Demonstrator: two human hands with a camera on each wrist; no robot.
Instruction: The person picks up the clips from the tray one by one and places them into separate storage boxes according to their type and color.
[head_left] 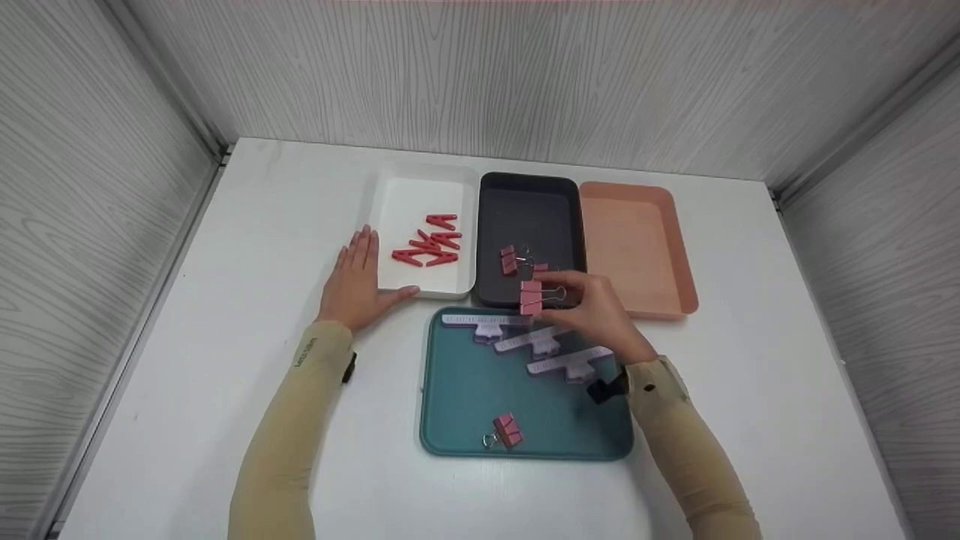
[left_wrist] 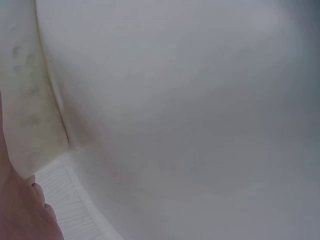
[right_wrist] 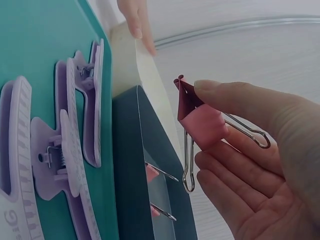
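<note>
Between thumb and fingers my right hand (head_left: 592, 304) pinches a pink binder clip (right_wrist: 202, 117), its wire handles spread. It is over the near end of the black tray (head_left: 531, 184), where other pink binder clips (head_left: 509, 260) lie, one partly hidden by the hand. My left hand (head_left: 356, 285) lies with straight fingers along the left side of the white tray (head_left: 427, 171), thumb at its near edge. Several red clips (head_left: 442, 257) are in that tray. Another pink binder clip (head_left: 508, 430) sits near the front of the teal tray (head_left: 480, 390).
Three lilac ruler clips (head_left: 487, 328) lie in the teal tray's upper part, partly beneath the right hand. An orange tray (head_left: 630, 247) adjoins the black one on the right. Grey wood-grain panels (head_left: 495, 75) enclose the white table (head_left: 180, 420) at the back and sides.
</note>
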